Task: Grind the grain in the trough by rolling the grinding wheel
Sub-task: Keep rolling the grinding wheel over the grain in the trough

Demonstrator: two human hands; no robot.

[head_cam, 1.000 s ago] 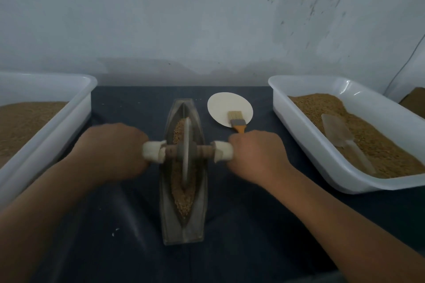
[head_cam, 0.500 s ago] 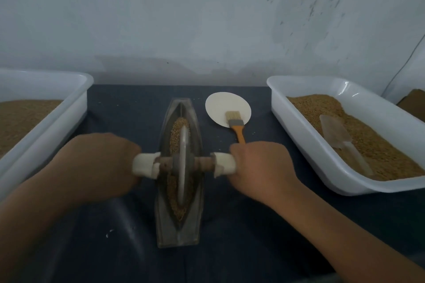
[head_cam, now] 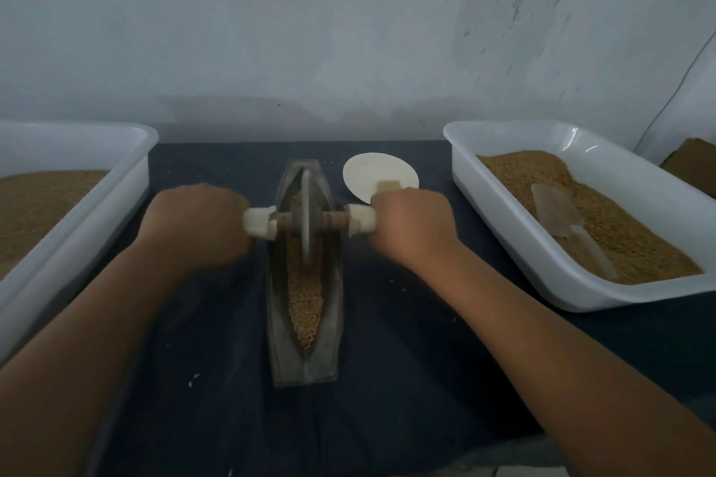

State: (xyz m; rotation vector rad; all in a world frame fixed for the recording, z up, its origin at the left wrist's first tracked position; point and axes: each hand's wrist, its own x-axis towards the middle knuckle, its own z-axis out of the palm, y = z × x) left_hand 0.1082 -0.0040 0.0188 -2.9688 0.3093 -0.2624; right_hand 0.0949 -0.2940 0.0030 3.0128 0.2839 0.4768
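Note:
A grey boat-shaped trough [head_cam: 279, 325] lies lengthwise on the dark cloth, with brown grain [head_cam: 305, 302] along its groove. The metal grinding wheel [head_cam: 307, 221] stands upright in the far half of the trough on a wooden axle with white-wrapped handle ends. My left hand [head_cam: 195, 223] grips the left handle end and my right hand [head_cam: 410, 223] grips the right one. My fingers are curled under and hidden behind the backs of my hands.
Two white tubs of brown grain flank the trough, the left tub [head_cam: 128, 174] and the right tub [head_cam: 503, 240]; a clear scoop [head_cam: 558, 217] lies in the right one. A white round plate [head_cam: 372, 174] with a brush [head_cam: 388, 186] sits behind my right hand. A wall stands close behind.
Both hands have pushed the wheel away from me along the trough, from near its middle toward its far end. More grain shows in the near half.

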